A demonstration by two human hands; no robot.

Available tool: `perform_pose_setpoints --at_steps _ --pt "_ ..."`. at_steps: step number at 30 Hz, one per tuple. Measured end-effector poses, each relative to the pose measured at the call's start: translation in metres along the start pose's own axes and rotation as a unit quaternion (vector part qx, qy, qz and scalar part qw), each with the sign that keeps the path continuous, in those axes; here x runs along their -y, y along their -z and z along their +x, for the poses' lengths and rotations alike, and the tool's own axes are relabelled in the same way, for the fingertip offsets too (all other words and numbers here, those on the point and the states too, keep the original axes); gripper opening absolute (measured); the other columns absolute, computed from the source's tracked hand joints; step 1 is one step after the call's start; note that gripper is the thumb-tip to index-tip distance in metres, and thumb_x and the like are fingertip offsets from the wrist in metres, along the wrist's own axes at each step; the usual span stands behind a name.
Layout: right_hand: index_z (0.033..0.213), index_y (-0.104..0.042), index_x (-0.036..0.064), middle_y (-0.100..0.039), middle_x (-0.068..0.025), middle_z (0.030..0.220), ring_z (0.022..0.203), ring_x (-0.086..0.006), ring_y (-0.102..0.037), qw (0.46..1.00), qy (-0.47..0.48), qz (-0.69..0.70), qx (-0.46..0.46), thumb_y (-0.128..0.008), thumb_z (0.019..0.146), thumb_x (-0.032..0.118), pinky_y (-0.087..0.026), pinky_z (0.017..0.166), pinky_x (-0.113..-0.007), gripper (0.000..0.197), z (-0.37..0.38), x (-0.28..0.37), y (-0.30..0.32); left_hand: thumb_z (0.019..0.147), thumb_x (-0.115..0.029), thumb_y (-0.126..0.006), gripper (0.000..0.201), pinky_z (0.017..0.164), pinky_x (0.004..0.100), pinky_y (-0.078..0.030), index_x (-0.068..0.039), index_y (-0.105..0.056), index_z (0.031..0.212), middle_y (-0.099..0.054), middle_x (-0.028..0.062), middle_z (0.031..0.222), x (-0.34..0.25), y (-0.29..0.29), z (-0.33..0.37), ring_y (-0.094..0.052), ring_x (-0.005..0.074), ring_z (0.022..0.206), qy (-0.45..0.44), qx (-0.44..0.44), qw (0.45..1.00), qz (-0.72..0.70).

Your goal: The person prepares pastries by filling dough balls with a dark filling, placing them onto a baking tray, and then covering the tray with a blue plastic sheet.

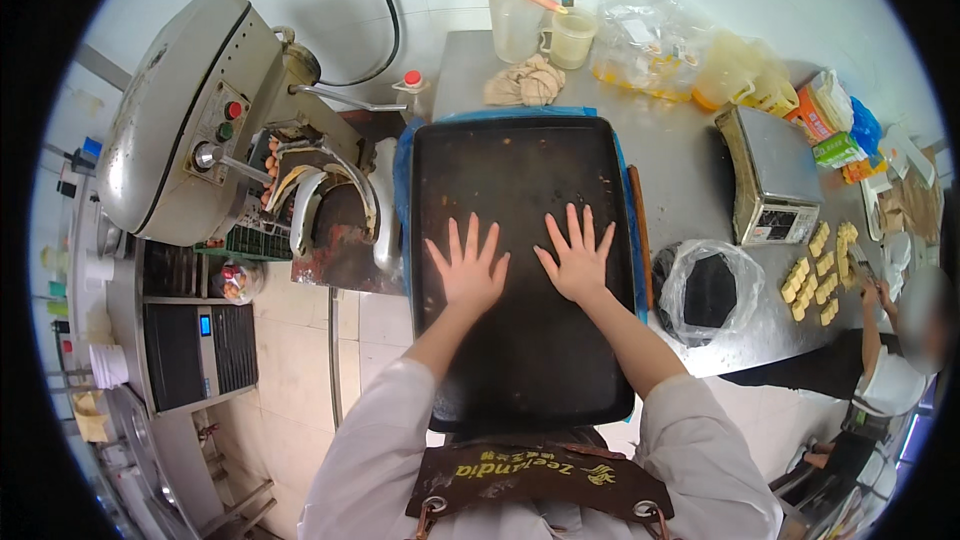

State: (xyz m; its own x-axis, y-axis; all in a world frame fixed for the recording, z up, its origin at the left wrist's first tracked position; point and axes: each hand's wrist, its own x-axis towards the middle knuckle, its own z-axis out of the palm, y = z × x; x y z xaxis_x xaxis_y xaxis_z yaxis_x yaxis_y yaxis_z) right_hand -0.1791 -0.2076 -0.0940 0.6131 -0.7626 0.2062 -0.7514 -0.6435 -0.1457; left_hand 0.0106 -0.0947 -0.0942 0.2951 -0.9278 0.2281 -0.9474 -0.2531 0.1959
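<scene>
A large black baking tray [520, 360] lies in front of me, its surface dark with a few small crumbs or specks. Both palms rest on or just over it, side by side. My left hand [470, 265] is spread flat toward the tray's left side, fingers apart and holding nothing. Toward the right side, my right hand [578, 258] is spread the same way, also holding nothing. Blue plastic sheeting [520, 113] shows around the tray's far and side edges.
A large dough mixer [190, 120] stands at left. On the steel table [660, 155] are a crumpled cloth [526, 82], plastic jugs [570, 40], a scale [775, 175], a bag-lined container [708, 290] and dough pieces [822, 275], where another person [880, 340] works.
</scene>
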Motion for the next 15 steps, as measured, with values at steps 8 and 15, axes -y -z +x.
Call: perform_pose_setpoints --at_steps 8,15 --pt "0.151 -0.049 0.0242 -0.032 -0.0156 0.162 0.152 -0.0418 -0.021 0.999 0.003 -0.026 -0.02 -0.053 0.097 0.057 -0.007 0.114 -0.077 0.063 -0.002 0.002 0.011 0.099 -0.044 -0.053 0.055 0.115 0.0757 -0.004 -0.025 -0.049 0.15 -0.03 0.01 0.164 -0.007 0.005 0.001 -0.017 0.042 0.153 -0.005 -0.011 1.0 0.019" --pt "0.153 -0.044 0.0241 -0.026 -0.0153 0.165 0.153 -0.0428 -0.016 1.0 -0.002 -0.028 -0.002 -0.049 0.099 0.055 -0.001 0.113 -0.079 0.062 -0.056 0.039 0.025 0.097 -0.038 -0.056 0.052 0.112 0.0781 -0.006 -0.022 -0.053 0.147 -0.033 0.0139 0.162 -0.032 0.022 -0.051 -0.021 0.0451 0.151 -0.003 -0.055 0.998 -0.002"
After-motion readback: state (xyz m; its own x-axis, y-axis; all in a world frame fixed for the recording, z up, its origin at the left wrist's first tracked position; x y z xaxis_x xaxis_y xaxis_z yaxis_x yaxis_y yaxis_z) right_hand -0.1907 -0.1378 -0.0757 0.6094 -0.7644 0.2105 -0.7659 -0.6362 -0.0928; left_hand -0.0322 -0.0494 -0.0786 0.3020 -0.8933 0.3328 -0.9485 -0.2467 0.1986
